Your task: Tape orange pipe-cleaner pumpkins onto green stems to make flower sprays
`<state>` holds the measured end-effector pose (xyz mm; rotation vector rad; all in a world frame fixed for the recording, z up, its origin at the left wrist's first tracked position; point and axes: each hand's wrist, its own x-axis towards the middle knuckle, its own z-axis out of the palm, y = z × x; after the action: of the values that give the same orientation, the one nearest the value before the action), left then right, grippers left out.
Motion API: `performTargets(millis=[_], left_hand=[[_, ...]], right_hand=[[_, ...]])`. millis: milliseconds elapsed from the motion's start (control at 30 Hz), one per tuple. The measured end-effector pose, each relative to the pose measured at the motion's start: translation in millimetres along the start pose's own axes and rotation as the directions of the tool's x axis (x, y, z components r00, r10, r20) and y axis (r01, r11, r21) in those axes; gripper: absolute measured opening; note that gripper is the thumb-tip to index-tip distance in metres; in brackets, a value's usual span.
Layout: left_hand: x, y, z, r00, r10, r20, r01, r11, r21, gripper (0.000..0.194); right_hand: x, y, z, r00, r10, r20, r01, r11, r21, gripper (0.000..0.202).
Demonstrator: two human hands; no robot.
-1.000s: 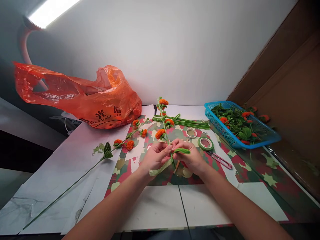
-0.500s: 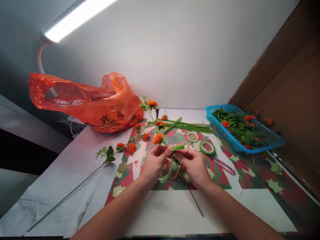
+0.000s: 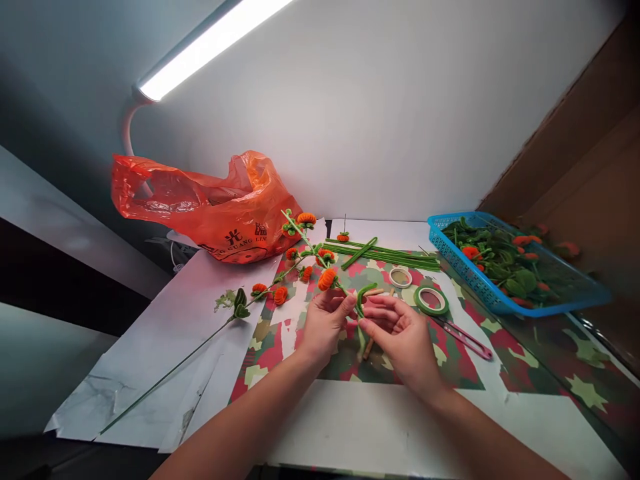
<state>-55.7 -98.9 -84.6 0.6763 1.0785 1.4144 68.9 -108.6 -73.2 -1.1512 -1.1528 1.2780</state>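
Observation:
My left hand (image 3: 324, 325) pinches the stem of a flower branch (image 3: 327, 279) with fluffy orange blooms, which rises up and to the left from the fingers. Beside it, my right hand (image 3: 403, 337) has its thumb and fingertips on the same stem, just below a curved green fuzzy piece (image 3: 365, 293). A pale green strip (image 3: 361, 341) hangs down between both hands. Behind the right hand, thin brown sticks (image 3: 369, 349) lie on the mat. The exact joint at the fingertips is partly hidden.
An orange plastic bag (image 3: 215, 213) and a finished-looking flower stem (image 3: 165, 375) are on the left. Green fuzzy stems (image 3: 390, 254), a white tape roll (image 3: 401, 278), a green tape roll (image 3: 431, 301), pink-handled scissors (image 3: 467, 340) and a blue basket (image 3: 463, 270) of leaves lie to the right.
The view has shifted, so the scene appears further right. The green fuzzy piece now curves upward instead of lying sideways, and my right hand has opened out slightly around the stem.

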Motion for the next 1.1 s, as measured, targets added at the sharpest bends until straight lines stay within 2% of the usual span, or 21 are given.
performTargets(millis=[267, 433, 533, 667, 800, 1000, 1100], left_hand=[[3, -3, -3.9, 0.998, -0.013, 0.055, 0.015, 0.999, -0.051, 0.033], [7, -6, -4.0, 0.998, -0.050, 0.042, 0.055, 0.988, -0.147, 0.041], [6, -4, -3.1, 0.999, -0.047, 0.025, 0.050, 0.987, -0.151, 0.041], [4, 0, 0.1, 0.999, -0.047, -0.012, 0.045, 0.987, -0.156, 0.043], [3, -2, 2.6, 0.998, -0.054, -0.021, 0.050, 0.985, -0.166, 0.046], [2, -4, 3.0, 0.999, -0.022, -0.038, 0.016, 0.991, -0.136, 0.044], [0, -2, 3.6, 0.999, -0.023, -0.041, 0.017, 0.990, -0.142, 0.042]], right_hand=[[-5, 0, 0, 0.994, -0.101, 0.050, 0.103, 0.994, -0.045, 0.021], [-9, 2, 0, 0.982, -0.162, 0.095, 0.172, 0.978, -0.115, 0.024], [-11, 1, -1, 0.953, -0.261, 0.152, 0.293, 0.922, -0.254, 0.033], [-12, -2, 0, 0.884, -0.405, 0.235, 0.468, 0.768, -0.437, 0.037], [-11, 0, 3, 0.830, -0.521, 0.197, 0.543, 0.675, -0.500, 0.027], [-9, 2, 6, 0.788, -0.589, 0.177, 0.578, 0.609, -0.543, 0.021], [-9, 1, 5, 0.804, -0.573, 0.157, 0.570, 0.667, -0.479, 0.013]])
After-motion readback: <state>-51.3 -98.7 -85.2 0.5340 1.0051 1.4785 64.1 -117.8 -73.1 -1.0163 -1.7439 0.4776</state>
